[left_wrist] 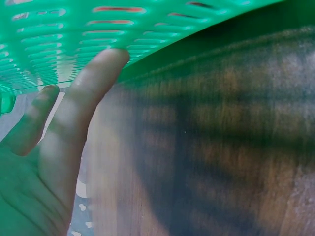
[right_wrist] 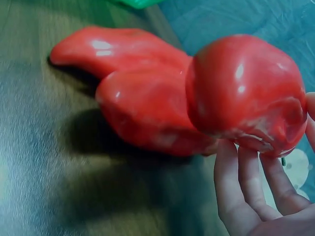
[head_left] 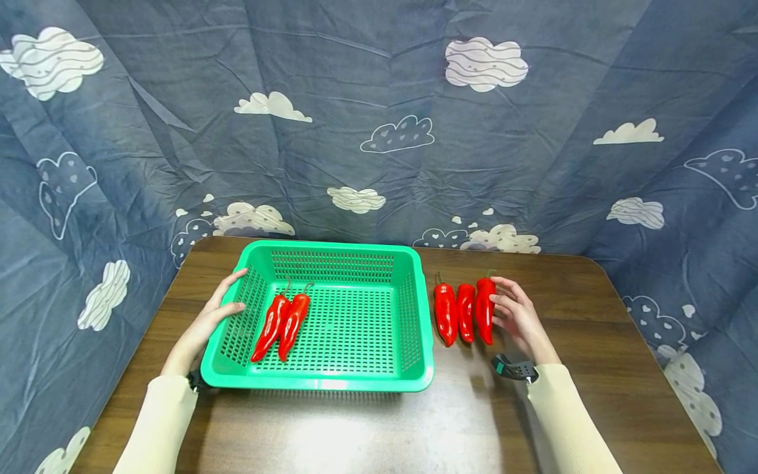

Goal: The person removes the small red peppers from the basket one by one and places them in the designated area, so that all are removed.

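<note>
Right grip [head_left: 521, 317] on red pepper [head_left: 484, 311]; left grip [head_left: 202, 326] on green basket [head_left: 316, 383].
Right grip pinches the pepper beside two loose peppers [head_left: 445, 315], right of the basket, near the bench's [head_left: 592, 349] far edge. Left grip, fingers extended, touches the basket's left side; two basketed peppers [head_left: 293, 324] lie inside.

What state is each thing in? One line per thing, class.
Green perforated basket: upright, partly filled.
Basket's left red chili pepper: lying inside.
Basket's right red chili pepper: lying inside.
Left loose red chili pepper: lying.
Middle loose red chili pepper: lying.
Rightmost red chili pepper: held.
Left hand: touching basket's left side.
Right hand: holding rightmost pepper.
Wooden table: partly covered.
</note>
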Tool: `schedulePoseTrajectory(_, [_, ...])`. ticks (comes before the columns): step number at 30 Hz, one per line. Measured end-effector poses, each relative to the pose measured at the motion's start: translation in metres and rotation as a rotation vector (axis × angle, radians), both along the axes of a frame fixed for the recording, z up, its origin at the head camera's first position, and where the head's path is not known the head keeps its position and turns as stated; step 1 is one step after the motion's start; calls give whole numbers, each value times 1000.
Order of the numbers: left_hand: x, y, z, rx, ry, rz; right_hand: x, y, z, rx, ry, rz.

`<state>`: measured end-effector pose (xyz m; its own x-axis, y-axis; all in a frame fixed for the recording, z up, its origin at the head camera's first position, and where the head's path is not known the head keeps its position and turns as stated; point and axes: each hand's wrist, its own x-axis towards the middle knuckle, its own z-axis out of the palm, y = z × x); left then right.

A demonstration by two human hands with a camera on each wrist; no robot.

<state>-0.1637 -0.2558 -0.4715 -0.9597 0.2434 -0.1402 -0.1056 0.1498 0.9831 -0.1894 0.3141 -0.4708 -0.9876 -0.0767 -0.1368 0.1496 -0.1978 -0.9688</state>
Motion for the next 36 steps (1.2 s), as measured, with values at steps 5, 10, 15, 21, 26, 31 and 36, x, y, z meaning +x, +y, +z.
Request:
schedulePoseTrajectory(5, [1, 0, 0, -1, -1, 1, -1, 3, -6, 32, -25, -20])
schedulePoseTrajectory(10, [1, 0, 1, 6, -3, 1, -2, 6, -11, 92, -55, -31])
schedulePoseTrajectory(15, [0, -1, 0, 5, 19, 4, -5, 9, -18, 172, -71, -40])
schedulePoseTrajectory(21, [-1, -1, 0, 0, 13, 0, -7, 10, -25, 268, -50, -44])
schedulePoseTrajectory(26, [0, -2, -1, 1, 1, 1, -9, 7, -24, 324, -31, -49])
schedulePoseTrajectory(31, [1, -1, -1, 36, -14, 0, -10, 6, -24, 342, -30, -51])
schedulePoseTrajectory(36, [2, 0, 1, 65, -33, -3, -9, 6, -25, 341, -28, -61])
